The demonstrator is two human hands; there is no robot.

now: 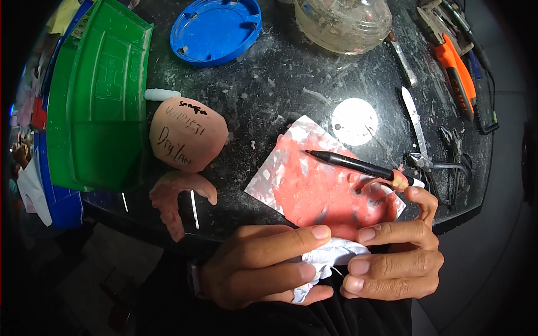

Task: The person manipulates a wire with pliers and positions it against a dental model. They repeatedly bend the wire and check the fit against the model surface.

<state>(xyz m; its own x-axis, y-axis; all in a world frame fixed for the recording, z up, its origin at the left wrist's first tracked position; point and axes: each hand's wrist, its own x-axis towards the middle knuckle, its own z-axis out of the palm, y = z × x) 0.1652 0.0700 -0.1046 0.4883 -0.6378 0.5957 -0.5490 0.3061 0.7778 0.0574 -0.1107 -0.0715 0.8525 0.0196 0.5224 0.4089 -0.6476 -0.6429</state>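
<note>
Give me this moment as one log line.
left hand: holding crumpled white cloth; right hand: holding same cloth; nearby: pink-smeared sheet, black pen-like tool

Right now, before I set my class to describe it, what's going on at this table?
A person's left hand holds a crumpled white wad near the table edge, with the right hand curled at its right side. Whether the wad wraps anything is hidden. Just beyond lies a sheet smeared with pink material, a black pen-like tool over it. A pink horseshoe-shaped piece lies to the left.
</note>
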